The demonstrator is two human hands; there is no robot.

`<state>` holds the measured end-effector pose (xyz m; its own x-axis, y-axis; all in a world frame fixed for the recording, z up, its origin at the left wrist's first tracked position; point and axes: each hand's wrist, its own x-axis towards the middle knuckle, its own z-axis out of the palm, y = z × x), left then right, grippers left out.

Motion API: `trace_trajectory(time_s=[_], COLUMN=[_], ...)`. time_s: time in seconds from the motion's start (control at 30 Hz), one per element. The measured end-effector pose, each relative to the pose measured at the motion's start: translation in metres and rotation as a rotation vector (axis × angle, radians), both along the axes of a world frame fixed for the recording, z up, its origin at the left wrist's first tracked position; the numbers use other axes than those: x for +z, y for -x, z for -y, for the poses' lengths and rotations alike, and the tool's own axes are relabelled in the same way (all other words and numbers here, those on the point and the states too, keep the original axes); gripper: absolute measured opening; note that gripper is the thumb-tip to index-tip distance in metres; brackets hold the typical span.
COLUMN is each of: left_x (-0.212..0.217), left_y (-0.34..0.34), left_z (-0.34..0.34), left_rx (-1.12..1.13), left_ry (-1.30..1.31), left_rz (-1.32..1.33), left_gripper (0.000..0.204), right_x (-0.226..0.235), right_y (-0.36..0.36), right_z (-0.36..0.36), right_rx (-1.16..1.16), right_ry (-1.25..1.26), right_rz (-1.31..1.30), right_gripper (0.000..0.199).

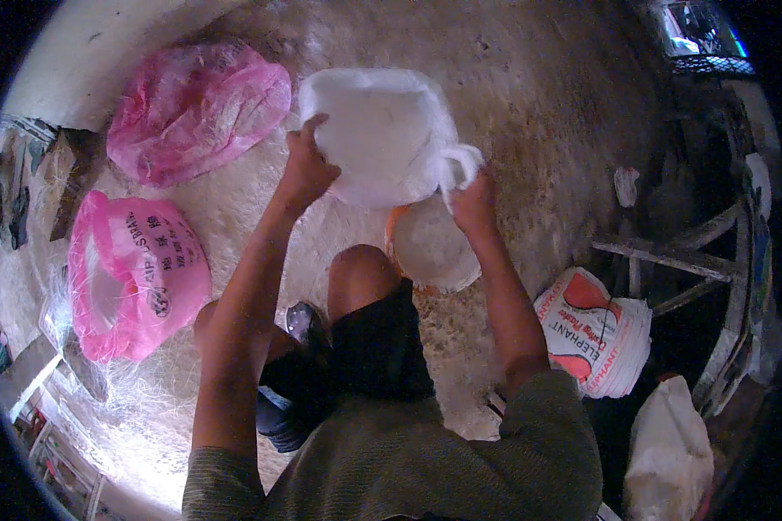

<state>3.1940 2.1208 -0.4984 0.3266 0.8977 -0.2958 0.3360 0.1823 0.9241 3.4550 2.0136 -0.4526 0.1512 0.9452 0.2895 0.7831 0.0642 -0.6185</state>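
A white, rounded-square, tray-like form (374, 130) with a thick white rim lies in front of me. My left hand (308, 169) rests against its left edge, thumb and forefinger spread apart on it. At the right edge my right hand (475, 201) is closed on a white looped strip (462, 160), which looks soft and wet and touches the rim there. The fingers of this hand are partly hidden behind its back. Just below the form stands a round basin (393, 230) with an orange rim and pale grey contents, partly covered by my right forearm.
Two pink plastic bags with pale loose fibres, one bag (195, 108) farther off and one bag (169, 260) nearer, lie at left. To the right are a white-and-red printed sack (604, 339), a pale sack (669, 443) and a wooden frame (669, 253). Rough floor (547, 95) surrounds them.
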Motion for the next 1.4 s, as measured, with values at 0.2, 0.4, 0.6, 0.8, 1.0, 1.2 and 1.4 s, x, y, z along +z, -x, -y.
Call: trace_trajectory(time_s=[0.2,0.4,0.6,0.8,1.0,1.2,1.4], left_x=[-0.009,-0.041,-0.032,-0.017,-0.004,0.021,-0.012], left_y=[-0.012,-0.001,0.005,-0.014,-0.006,0.003,0.003], left_z=[0.0,0.028,0.044,0.047,0.042,0.029,0.022], left_rx=[-0.085,-0.105,-0.082,-0.13,-0.097,-0.256,-0.263], left_ry=[-0.159,-0.318,-0.211,-0.188,-0.162,-0.031,-0.072], left_rz=[-0.032,-0.142,-0.138,-0.119,-0.124,-0.14,-0.116], left_gripper=[0.089,0.09,0.088,0.08,0.076,0.085,0.092], right_x=[-0.134,-0.181,-0.202,-0.221,-0.208,-0.152,-0.109], right_y=[-0.041,0.039,0.021,-0.063,-0.084,-0.104,-0.099], right_z=[-0.115,-0.159,-0.111,-0.072,-0.059,-0.011,0.044], right_rx=[0.173,0.103,0.363,0.083,-0.07,-0.11,-0.106], right_ry=[0.596,0.604,0.64,0.906,0.877,0.771,0.751], right_rz=[0.502,0.792,0.648,-0.503,-1.033,-1.031,-1.022], right_gripper=[0.026,0.038,0.058,0.053,0.051,0.049,0.047])
